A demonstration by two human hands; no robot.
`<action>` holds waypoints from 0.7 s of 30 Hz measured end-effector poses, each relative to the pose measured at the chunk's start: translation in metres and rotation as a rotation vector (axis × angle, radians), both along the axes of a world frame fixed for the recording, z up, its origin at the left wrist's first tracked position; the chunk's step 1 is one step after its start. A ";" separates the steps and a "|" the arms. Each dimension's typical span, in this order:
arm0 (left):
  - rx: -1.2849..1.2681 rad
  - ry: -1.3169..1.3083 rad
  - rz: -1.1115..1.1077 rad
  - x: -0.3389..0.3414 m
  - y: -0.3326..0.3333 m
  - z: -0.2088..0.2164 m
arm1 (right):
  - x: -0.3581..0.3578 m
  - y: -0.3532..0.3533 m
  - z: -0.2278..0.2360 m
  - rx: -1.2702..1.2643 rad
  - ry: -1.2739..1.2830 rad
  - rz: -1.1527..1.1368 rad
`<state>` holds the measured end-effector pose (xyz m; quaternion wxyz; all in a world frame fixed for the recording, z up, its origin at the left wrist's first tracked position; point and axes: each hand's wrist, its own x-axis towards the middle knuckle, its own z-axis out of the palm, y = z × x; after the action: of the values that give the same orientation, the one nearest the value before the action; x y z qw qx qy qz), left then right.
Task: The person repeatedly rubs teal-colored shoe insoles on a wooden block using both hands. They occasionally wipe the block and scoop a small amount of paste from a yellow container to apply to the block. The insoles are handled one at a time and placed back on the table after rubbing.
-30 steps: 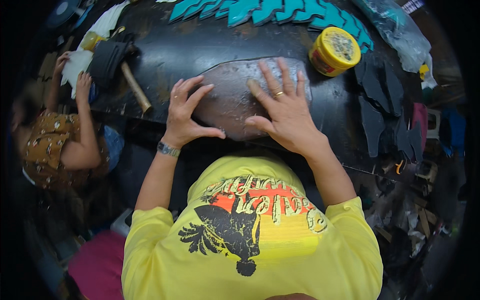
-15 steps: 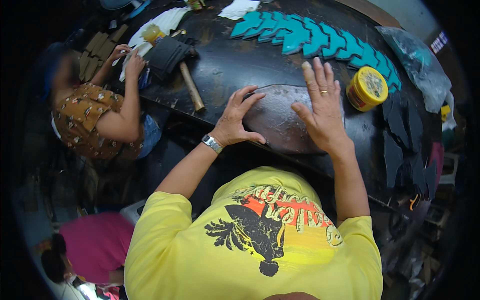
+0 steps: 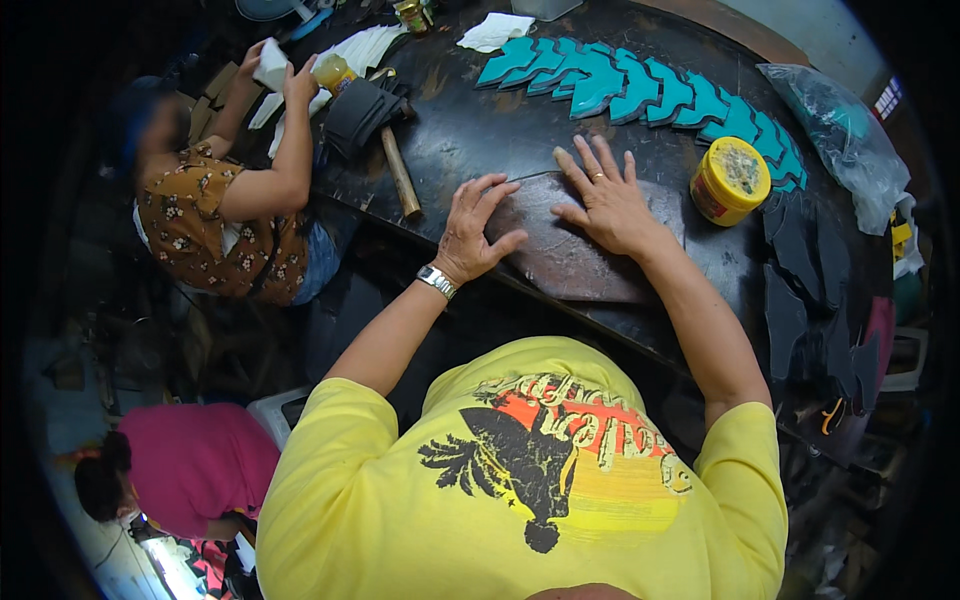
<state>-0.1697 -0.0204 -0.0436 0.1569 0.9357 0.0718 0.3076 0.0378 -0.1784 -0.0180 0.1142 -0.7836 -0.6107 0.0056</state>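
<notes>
A worn, shiny brown board (image 3: 600,265) lies on the dark table close to its front edge. My right hand (image 3: 612,210) rests over the board's upper part, fingers spread and palm down. At the board's left end is my left hand (image 3: 475,230), thumb apart from the fingers and nothing in its grasp. To the right of the board stands a yellow tub (image 3: 728,183) with a crusted top. Overlapping teal cut pieces (image 3: 625,85) form a curved row behind it.
Dark cut pieces (image 3: 795,300) lie at the right, below a clear plastic bag (image 3: 840,130). A hammer's wooden handle (image 3: 401,175) sits beside stacked black pieces (image 3: 358,118). A co-worker (image 3: 230,210) at the left holds a white piece (image 3: 271,65); another person (image 3: 200,465) bends lower left.
My right hand has shifted left across the board, with its fingertips lower. My left hand has turned slightly at the board's left end. The co-worker's hands have risen with a white piece.
</notes>
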 end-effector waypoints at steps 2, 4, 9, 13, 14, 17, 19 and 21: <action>0.018 0.052 -0.036 0.001 0.000 0.003 | 0.004 0.004 -0.006 0.122 0.222 0.040; 0.014 0.151 -0.088 0.004 0.002 0.007 | 0.015 0.008 -0.012 0.258 0.459 0.023; 0.011 0.365 -0.264 0.008 0.008 0.013 | 0.042 0.015 -0.017 0.144 0.062 -0.152; -0.015 0.375 -0.244 0.007 0.007 0.010 | 0.039 0.019 -0.017 0.022 0.032 -0.162; -0.034 0.354 -0.237 0.007 0.007 0.010 | 0.033 0.019 -0.017 0.040 0.024 -0.152; -0.033 0.329 -0.222 0.007 0.009 0.008 | 0.008 0.016 -0.016 0.052 0.017 -0.039; -0.009 0.294 -0.212 0.007 0.009 0.007 | -0.015 0.010 -0.016 0.037 0.067 0.073; 0.011 0.270 -0.194 0.007 0.010 0.006 | -0.031 -0.001 -0.015 0.040 0.155 0.136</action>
<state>-0.1632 -0.0101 -0.0377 0.1700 0.9719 -0.0002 0.1629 0.0070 -0.1798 -0.0329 0.1759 -0.7352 -0.6517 0.0615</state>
